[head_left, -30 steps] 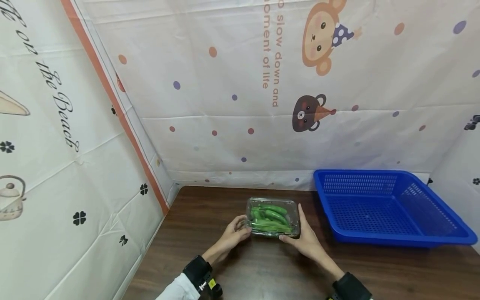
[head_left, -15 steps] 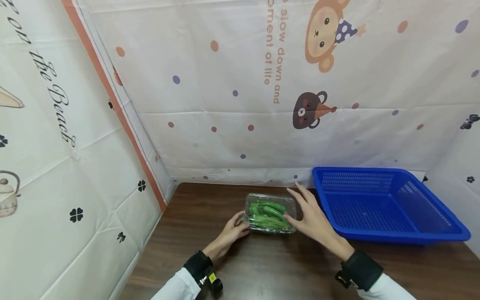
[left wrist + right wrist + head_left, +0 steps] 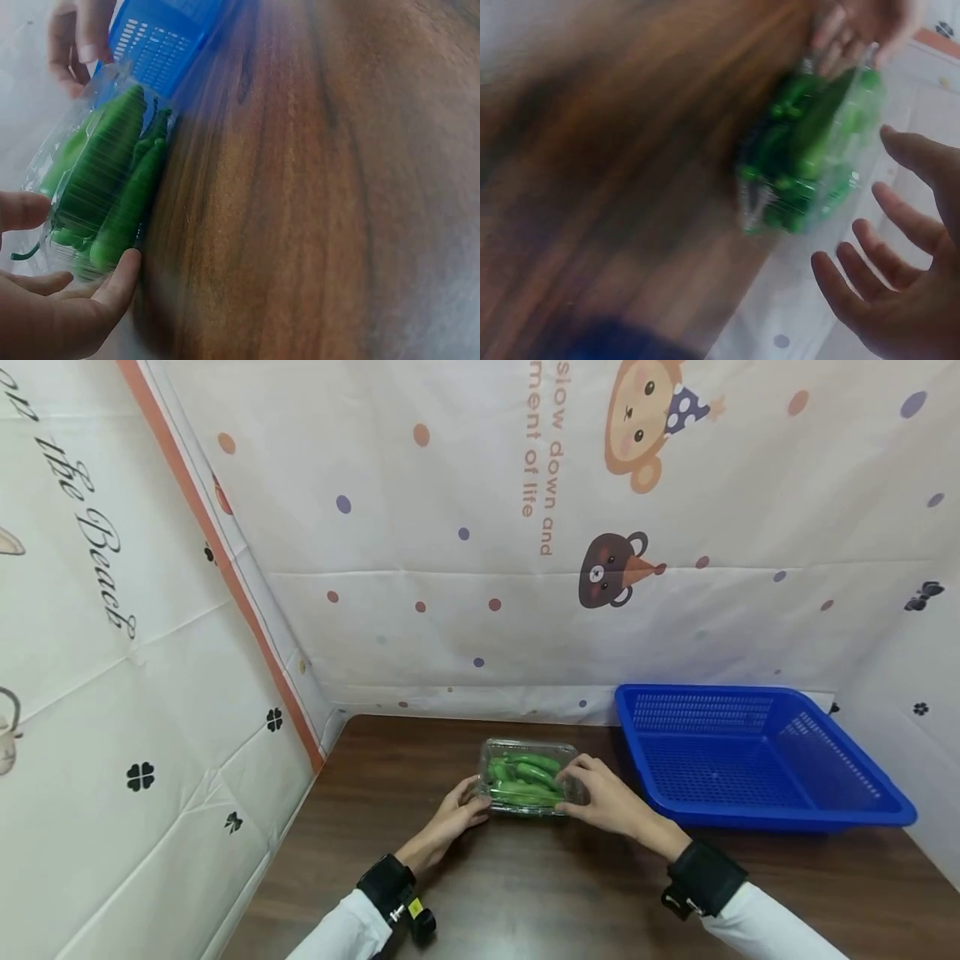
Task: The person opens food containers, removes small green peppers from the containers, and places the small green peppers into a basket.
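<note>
Two hands close on one clear plastic clamshell box of long green peppers [image 3: 527, 777], which rests on the dark brown wooden table [image 3: 525, 893] between them: the left hand [image 3: 450, 817] pinches its near left corner with thumb and curled fingers, and the right hand [image 3: 603, 802] holds its right end, fingers bent over the lid. The glossy, crinkled box shows the peppers packed lengthwise inside. Beyond the right hand, a blue perforated plastic basket [image 3: 757, 760] sits near the box, against the printed cartoon backdrop [image 3: 525, 527].
</note>
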A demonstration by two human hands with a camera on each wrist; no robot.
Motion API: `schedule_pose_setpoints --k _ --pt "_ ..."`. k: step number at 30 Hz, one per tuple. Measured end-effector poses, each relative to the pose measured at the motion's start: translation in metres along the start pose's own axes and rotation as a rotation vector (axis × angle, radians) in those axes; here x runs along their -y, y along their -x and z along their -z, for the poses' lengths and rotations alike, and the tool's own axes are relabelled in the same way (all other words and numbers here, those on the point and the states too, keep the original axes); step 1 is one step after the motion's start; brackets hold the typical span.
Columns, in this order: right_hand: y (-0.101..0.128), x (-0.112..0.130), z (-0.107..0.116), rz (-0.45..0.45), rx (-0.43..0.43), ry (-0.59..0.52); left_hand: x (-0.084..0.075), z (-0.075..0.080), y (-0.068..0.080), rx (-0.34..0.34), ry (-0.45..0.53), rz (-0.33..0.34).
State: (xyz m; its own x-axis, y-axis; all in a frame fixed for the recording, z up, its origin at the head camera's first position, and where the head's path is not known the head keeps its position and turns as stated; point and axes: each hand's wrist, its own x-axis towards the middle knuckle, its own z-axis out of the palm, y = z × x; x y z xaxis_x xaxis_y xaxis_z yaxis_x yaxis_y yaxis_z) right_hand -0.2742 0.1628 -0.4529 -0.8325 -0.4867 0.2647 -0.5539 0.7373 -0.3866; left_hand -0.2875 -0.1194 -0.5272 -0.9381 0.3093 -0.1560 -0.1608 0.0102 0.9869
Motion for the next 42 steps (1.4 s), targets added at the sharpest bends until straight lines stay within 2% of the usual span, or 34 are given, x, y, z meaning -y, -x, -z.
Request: schedule_pose_setpoints --k 4,9,17,20,26,32,36,39,42 --pt "0.007 -0.001 -0.006 0.016 -0.035 0.055 -0.003 -0.003 -0.002 -0.006 -0.011 0.006" --pt "0.01 -0.003 -0.015 0.074 -0.095 0.136 -0.001 -0.003 -0.003 -0.018 -0.018 -0.02" --pt "0.008 -0.022 -0.018 0.254 -0.194 0.261 -0.002 -0.002 -0.008 0.008 0.002 -0.011" --pt "0.006 -0.029 -0.018 0.305 -0.213 0.268 -0.003 -0.001 -0.009 0.013 0.004 -0.017" --pt "0.007 -0.034 -0.02 0.373 -0.21 0.272 -0.001 0.001 -0.006 0.015 -0.001 -0.026" --pt "0.01 -0.035 -0.021 0.311 -0.154 0.303 0.002 0.004 -0.006 0.04 -0.016 -0.025" --pt "0.013 -0.034 -0.018 0.265 -0.09 0.276 0.002 0.005 -0.006 0.049 -0.023 -0.008" --pt "0.012 -0.034 -0.017 0.274 -0.075 0.269 0.001 0.006 -0.006 0.047 -0.021 -0.009" --pt "0.009 -0.036 -0.017 0.329 -0.095 0.32 0.0 0.007 -0.007 0.044 -0.023 -0.014"
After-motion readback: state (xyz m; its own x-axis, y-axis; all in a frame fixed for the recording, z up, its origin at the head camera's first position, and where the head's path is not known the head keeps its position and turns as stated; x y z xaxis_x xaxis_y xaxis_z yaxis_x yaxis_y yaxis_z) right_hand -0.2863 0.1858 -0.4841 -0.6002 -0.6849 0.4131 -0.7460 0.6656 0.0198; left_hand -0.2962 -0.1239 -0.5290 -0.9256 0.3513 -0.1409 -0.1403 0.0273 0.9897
